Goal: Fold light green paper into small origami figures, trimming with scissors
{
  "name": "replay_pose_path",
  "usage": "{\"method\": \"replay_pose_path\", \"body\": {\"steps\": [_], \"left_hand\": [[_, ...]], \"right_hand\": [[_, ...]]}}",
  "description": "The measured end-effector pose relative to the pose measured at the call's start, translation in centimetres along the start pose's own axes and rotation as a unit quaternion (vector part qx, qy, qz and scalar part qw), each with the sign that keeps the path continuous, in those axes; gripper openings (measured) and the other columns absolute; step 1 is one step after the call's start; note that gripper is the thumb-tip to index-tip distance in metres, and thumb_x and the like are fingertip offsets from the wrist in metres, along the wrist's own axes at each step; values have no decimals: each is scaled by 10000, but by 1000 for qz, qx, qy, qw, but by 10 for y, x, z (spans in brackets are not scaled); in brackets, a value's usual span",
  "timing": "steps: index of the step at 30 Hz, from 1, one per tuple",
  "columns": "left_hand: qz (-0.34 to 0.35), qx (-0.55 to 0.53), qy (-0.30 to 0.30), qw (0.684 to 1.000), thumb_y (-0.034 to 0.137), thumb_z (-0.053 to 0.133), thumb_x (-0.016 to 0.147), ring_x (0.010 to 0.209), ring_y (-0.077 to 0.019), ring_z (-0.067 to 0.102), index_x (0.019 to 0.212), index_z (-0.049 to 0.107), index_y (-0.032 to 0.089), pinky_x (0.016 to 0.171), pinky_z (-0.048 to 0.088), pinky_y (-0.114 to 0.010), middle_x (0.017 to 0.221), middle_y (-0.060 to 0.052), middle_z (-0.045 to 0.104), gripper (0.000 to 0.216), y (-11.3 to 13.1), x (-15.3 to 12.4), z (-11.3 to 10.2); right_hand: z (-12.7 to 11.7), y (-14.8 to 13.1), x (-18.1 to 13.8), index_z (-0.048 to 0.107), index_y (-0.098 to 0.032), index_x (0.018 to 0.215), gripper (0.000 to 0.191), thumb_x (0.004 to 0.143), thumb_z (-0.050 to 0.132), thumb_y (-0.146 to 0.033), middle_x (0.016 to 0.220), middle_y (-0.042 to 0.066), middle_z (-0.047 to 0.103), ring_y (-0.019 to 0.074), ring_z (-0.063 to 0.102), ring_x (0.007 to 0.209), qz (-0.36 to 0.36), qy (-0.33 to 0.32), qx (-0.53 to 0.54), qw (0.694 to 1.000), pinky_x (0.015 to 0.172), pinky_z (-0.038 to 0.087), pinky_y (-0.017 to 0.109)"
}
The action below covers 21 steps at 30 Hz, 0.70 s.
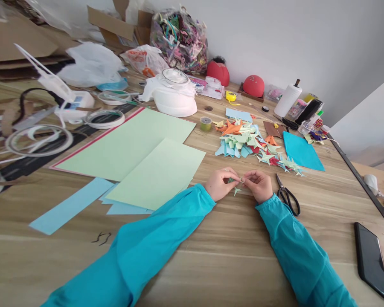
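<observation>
My left hand and my right hand meet over the table, both with fingers pinched. Between the fingertips is a small folded piece of pale green paper, pointed at its ends and partly covered by the fingers. Just beyond my hands lies a pile of folded paper pieces with pointed, crane-like tips, in orange, green, blue and red. Black-handled scissors rest beside my right hand, blades pointing away. A spool of green thread stands behind my left hand.
Pale green paper sheets and a blue paper strip lie to the left. Rolls of tape and a hot glue gun sit farther left. A turquoise sheet and a phone are on the right.
</observation>
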<state>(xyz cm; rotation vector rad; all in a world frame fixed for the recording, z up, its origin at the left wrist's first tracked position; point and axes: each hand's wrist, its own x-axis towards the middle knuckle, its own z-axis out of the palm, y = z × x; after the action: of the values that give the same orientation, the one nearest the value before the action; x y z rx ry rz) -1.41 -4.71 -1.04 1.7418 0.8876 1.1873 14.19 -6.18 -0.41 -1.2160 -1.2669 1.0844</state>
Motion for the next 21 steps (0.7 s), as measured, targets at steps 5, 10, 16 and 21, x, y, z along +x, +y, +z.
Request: {"method": "replay_pose_path", "body": {"steps": [5,10,16,21], "left_hand": [[-16,-20,-7,1000,121,610,694,690,-137,583,691,697,154,571,445,-238,768,-55,637,92,-1,0,-1],[-32,-43,2,999,127,621,688,705,-142,592,691,698,147,571,457,-233,768,-55,638,80,0,1,-2],[-31,-65,16,997,121,636,676,715,-146,599,676,696,150,589,473,-240,751,-48,637,66,2,3,-3],[-44,-71,17,996,136,641,677,713,-151,603,679,697,151,580,480,-243,753,-46,634,58,2,3,-4]], "right_hand": [[4,2,-3,591,-201,749,311,579,742,-413,613,9,669,162,637,547,-41,28,-46,998,541,538,293],[2,4,-5,624,-193,785,270,651,700,-416,649,27,679,173,651,611,-69,8,-56,996,603,540,305],[-1,4,-4,655,-194,750,216,722,645,-408,606,20,658,163,621,565,-89,-17,-75,993,569,520,297],[-2,6,-4,656,-197,763,239,734,633,-434,636,29,668,169,627,594,-77,-43,-72,994,606,527,305]]}}
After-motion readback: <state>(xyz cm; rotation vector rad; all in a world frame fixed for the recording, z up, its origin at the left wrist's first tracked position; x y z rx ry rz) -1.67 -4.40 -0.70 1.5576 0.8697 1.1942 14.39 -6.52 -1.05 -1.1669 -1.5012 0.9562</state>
